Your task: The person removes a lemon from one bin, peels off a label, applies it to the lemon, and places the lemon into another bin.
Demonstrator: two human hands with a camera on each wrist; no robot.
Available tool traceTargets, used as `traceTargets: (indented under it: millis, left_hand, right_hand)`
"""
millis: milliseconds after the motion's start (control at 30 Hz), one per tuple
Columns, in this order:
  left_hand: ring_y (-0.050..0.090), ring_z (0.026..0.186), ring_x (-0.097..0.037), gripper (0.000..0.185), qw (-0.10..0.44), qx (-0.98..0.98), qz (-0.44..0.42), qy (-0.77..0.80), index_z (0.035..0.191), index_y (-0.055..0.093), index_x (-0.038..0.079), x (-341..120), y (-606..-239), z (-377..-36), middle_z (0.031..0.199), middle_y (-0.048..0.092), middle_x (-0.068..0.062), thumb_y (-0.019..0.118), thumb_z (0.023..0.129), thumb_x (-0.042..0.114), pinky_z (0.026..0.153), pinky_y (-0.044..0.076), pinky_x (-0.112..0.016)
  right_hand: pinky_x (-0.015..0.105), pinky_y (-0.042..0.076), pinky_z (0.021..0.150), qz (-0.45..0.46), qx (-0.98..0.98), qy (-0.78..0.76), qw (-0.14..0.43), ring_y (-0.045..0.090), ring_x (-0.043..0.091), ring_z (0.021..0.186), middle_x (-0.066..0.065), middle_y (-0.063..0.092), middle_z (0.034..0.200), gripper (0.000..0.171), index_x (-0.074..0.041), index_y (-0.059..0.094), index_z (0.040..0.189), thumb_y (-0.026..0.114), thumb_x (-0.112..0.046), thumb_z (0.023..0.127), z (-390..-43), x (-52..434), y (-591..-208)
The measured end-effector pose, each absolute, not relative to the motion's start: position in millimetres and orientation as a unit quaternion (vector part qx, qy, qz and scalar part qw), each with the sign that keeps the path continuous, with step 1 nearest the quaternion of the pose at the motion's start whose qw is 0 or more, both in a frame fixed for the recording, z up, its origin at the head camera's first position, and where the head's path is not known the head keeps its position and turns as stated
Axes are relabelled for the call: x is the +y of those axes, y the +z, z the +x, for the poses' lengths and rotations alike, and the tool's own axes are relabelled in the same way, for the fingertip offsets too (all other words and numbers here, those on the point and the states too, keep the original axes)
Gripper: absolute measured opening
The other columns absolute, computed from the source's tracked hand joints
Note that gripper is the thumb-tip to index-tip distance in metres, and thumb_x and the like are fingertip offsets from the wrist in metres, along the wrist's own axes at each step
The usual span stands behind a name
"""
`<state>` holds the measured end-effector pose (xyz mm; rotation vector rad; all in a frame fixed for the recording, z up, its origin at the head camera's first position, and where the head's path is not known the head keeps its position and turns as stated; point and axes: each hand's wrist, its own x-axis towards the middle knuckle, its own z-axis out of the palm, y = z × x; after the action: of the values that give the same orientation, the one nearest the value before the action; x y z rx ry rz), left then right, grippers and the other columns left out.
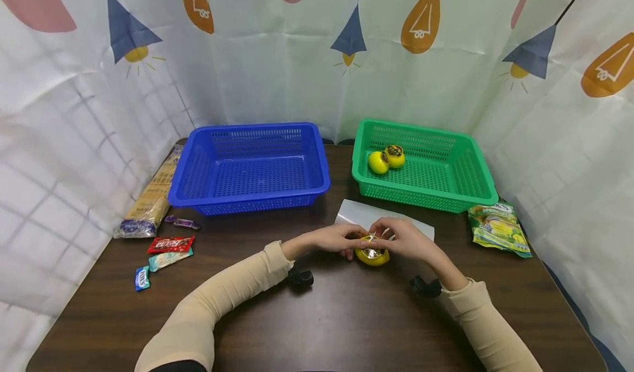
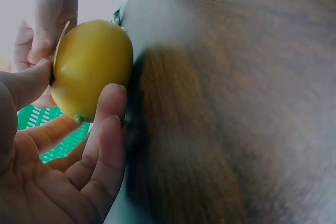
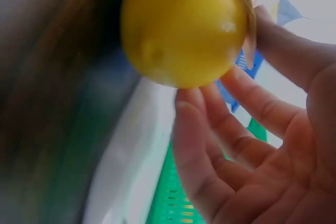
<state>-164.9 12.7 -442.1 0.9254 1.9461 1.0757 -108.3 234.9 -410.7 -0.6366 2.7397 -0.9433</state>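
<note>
A yellow round cup with a foil lid (image 1: 372, 252) is held over the dark wooden table (image 1: 317, 317), just in front of a white sheet (image 1: 361, 214). My left hand (image 1: 342, 239) grips its left side with thumb and fingers. My right hand (image 1: 402, 238) holds its right side and pinches the lid's edge. The left wrist view shows the yellow cup (image 2: 90, 68) between my left thumb and fingers (image 2: 107, 129). The right wrist view shows the cup (image 3: 184, 24) against my right fingers (image 3: 210, 150). Two more yellow cups (image 1: 386, 158) lie in the green basket (image 1: 475, 196).
A blue basket (image 1: 317, 187) stands at the back left, nothing in it. A long bag of noodles (image 1: 151, 196) and several small snack packets (image 1: 168, 245) lie at the left edge. A green snack bag (image 1: 499, 229) lies at the right. Curtains close in the table.
</note>
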Motion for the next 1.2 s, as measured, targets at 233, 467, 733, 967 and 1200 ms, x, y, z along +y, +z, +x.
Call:
traceTargets:
  millis: [233,467,733,967,1200]
  left_hand:
    - [0.068,0.076,-0.011,0.038,0.370,0.744,0.354,0.430,0.137,0.054,0.009,14,-442,-164,0.118,0.068,-0.013,0.050,0.105,0.028,0.068,0.057,-0.025]
    - [0.068,0.079,-0.011,0.038,0.405,0.704,0.329,0.482,0.138,0.052,0.002,17,-446,-163,0.121,0.065,-0.017,0.051,0.104,0.020,0.078,0.060,-0.027]
    - [0.068,0.083,-0.013,0.039,0.436,0.679,0.309,0.502,0.138,0.050,-0.001,14,-444,-163,0.124,0.062,-0.017,0.053,0.103,0.013,0.082,0.060,-0.028]
    - [0.069,0.075,-0.012,0.045,0.384,0.755,0.327,0.419,0.133,0.053,0.006,20,-436,-162,0.107,0.068,-0.008,0.060,0.099,0.035,0.069,0.059,-0.026]
    - [0.066,0.066,-0.012,0.049,0.358,0.773,0.316,0.417,0.134,0.051,0.004,25,-436,-159,0.100,0.068,-0.006,0.062,0.098,0.035,0.062,0.056,-0.025]
  right_hand:
    - [0.030,0.059,0.075,-0.157,0.904,-0.358,0.173,0.070,0.020,0.100,0.005,0.071,0.112,0.034,-0.021,0.066,0.112,0.066,-0.048,0.093,-108,240,-422]
    - [0.034,0.062,0.075,-0.144,0.839,-0.461,0.249,0.066,0.024,0.106,0.020,0.064,0.122,0.041,-0.005,0.063,0.125,0.067,-0.033,0.095,-112,254,-427]
    - [0.031,0.061,0.085,-0.174,0.810,-0.485,0.280,0.065,0.016,0.108,0.023,0.058,0.135,0.048,-0.002,0.055,0.138,0.063,-0.027,0.098,-113,264,-430]
    - [0.034,0.060,0.088,-0.167,0.830,-0.448,0.286,0.060,0.021,0.113,0.018,0.054,0.142,0.049,-0.006,0.049,0.144,0.052,-0.034,0.104,-111,256,-424]
    - [0.032,0.057,0.082,-0.156,0.884,-0.376,0.228,0.062,0.021,0.107,0.015,0.064,0.130,0.046,-0.007,0.057,0.136,0.047,-0.040,0.105,-111,237,-415]
